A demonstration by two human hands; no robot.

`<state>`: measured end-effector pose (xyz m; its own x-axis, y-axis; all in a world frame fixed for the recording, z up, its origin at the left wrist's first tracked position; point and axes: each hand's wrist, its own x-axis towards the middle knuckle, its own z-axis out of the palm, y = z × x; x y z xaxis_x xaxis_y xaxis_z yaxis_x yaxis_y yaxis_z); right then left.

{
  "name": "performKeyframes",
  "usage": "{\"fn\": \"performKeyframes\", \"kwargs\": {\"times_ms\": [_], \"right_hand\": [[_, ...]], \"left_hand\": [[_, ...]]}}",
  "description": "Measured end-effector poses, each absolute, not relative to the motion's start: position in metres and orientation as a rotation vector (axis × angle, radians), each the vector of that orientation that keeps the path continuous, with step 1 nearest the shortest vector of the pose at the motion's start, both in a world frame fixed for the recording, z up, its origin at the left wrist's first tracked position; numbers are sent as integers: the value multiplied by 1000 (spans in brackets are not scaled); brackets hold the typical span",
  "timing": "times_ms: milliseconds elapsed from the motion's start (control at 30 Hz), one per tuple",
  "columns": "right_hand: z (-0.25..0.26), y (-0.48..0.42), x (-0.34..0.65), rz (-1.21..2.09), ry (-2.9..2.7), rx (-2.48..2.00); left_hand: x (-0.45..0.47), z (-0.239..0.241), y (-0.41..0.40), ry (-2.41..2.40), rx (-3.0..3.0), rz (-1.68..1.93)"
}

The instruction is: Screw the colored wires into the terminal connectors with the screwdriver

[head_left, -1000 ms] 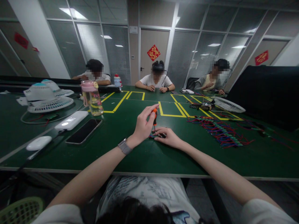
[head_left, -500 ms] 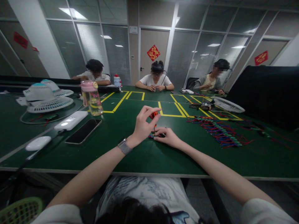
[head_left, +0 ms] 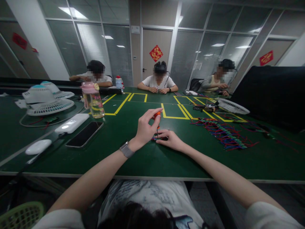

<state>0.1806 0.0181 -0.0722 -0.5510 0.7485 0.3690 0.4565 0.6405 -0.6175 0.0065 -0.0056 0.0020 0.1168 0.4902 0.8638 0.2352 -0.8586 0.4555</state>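
Head view: screwdriver (head_left: 157, 114) is pinched by left hand (head_left: 146, 126), grip drawn in, above small board (head_left: 155, 139) held by half-curled right hand (head_left: 172, 140), work seemingly unfinished.

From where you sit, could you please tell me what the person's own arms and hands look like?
The left hand and right hand are ungloved, the forearms bare below short, whitish sleeves. A grey-banded watch circles the left wrist; the right wrist shows none.

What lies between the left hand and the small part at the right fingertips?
A screwdriver, seen in the head view: its orange handle is in the left hand, its shaft runs down to the small part.
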Motion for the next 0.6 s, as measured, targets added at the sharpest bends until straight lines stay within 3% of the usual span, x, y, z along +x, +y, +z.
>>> {"fn": "performKeyframes", "kwargs": {"times_ms": [600], "right_hand": [[-65,17,184,382,-2339,-891]], "left_hand": [[6,5,-7,724,2254,1823]]}}
